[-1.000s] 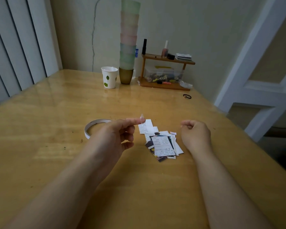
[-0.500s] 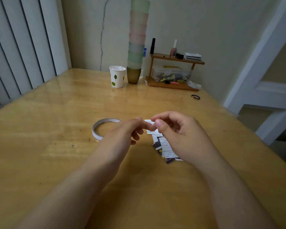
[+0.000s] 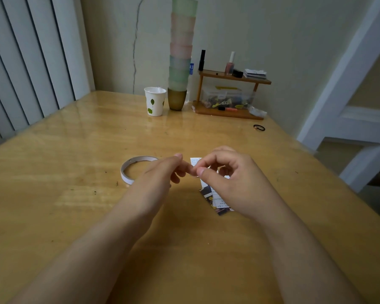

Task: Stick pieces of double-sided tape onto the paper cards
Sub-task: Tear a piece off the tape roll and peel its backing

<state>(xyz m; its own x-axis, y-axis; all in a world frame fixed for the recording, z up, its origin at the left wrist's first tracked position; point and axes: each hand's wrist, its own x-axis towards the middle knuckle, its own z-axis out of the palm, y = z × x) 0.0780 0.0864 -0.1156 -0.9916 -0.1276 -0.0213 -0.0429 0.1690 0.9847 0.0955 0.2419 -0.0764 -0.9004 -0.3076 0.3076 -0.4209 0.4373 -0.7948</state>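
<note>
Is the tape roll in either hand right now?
No, the tape roll lies on the table, partly hidden behind the left hand, while both hands' fingertips meet above the cards.

left hand (image 3: 160, 178) and right hand (image 3: 230, 178) raised, curled fingertips meeting

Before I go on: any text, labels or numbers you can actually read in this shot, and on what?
None can be read.
Paper cards: rows of small print, too blurred.
Blue label behind the stacked cups: white marks, too small.
Paper cup: green leaf pattern only, no words.
</note>
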